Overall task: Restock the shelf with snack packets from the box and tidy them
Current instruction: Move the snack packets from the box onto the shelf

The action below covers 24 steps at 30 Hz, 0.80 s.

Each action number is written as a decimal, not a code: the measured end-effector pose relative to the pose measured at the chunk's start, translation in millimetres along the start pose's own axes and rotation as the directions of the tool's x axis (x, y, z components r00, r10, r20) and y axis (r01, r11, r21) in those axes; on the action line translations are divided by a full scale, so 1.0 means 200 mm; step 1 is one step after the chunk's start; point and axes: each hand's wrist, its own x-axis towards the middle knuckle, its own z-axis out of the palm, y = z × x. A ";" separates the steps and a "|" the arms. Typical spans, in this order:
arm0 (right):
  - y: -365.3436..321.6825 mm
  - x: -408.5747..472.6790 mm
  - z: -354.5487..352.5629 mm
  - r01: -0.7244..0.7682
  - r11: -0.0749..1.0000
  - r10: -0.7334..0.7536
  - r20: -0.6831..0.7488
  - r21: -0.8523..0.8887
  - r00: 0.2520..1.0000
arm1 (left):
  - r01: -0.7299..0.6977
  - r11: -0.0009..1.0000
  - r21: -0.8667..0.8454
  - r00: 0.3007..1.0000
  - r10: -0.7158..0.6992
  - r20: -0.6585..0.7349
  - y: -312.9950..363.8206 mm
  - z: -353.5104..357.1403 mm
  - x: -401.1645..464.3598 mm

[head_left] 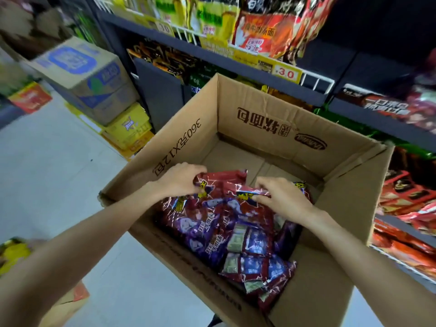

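Snack packets (226, 223) heaped in near half of box (271, 119). Left hand (181, 179) and right hand (280, 197) pinching top packet (221, 182) edges; lift level, avoid dragging neighbours.

- Box (271, 123): matt brown corrugated cardboard, creased at the flaps.
- Snack packets (226, 218) in it: glossy, crinkled plastic film, red and purple.
- Shelf (236, 60): dark matt boards edged with white wire rails.
- Floor (47, 161): smooth, pale, slightly shiny.
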 end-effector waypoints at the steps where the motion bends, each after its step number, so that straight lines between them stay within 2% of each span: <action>1: 0.01 -0.03 -0.04 -0.012 1.000 0.012 -0.068 0.006 0.998 | 0.013 0.999 -0.049 0.993 -0.019 -0.116 0.01 -0.04 -0.02; 3: 0.03 -0.10 -0.14 -0.021 1.000 0.024 -0.174 0.019 0.984 | 0.035 0.979 -0.202 0.932 -0.104 -0.346 0.05 -0.10 -0.05; 5: 0.03 -0.17 -0.25 -0.004 1.000 0.006 -0.241 0.008 0.970 | -0.012 0.926 -0.376 0.819 -0.207 -0.535 0.12 -0.16 -0.08; 8: 0.05 -0.27 -0.41 0.048 0.998 -0.034 -0.337 0.033 0.941 | -0.124 0.877 -0.464 0.689 -0.261 -0.676 0.27 -0.25 -0.12; 10: 0.10 -0.35 -0.53 0.070 0.970 0.024 -0.378 0.233 0.925 | -0.137 0.938 -0.317 0.630 -0.164 -0.759 0.40 -0.30 -0.12; 12: 0.16 -0.43 -0.66 0.078 0.866 0.130 -0.372 0.494 0.919 | -0.115 0.989 -0.095 0.579 -0.012 -0.815 0.54 -0.37 -0.10; 14: 0.23 -0.50 -0.80 0.097 0.802 0.203 -0.421 0.589 0.884 | -0.114 0.993 0.037 0.519 0.091 -0.850 0.69 -0.45 -0.08; 17: 0.32 -0.60 -0.99 0.285 0.706 0.229 -0.590 0.648 0.774 | -0.102 0.991 0.084 0.434 0.120 -0.893 0.89 -0.54 -0.05; 20: 0.40 -0.69 -1.20 0.489 0.641 0.237 -0.759 0.591 0.606 | -0.116 0.992 0.045 0.376 0.086 -0.923 1.04 -0.65 -0.04; 22: 0.46 -0.72 -1.33 0.558 0.673 0.206 -0.848 0.485 0.488 | -0.091 0.994 0.066 0.351 0.094 -0.932 1.14 -0.72 -0.03; 24: 0.55 -0.71 -1.44 0.506 0.791 0.145 -0.909 0.343 0.390 | -0.071 0.995 0.072 0.381 0.094 -0.920 1.24 -0.77 -0.01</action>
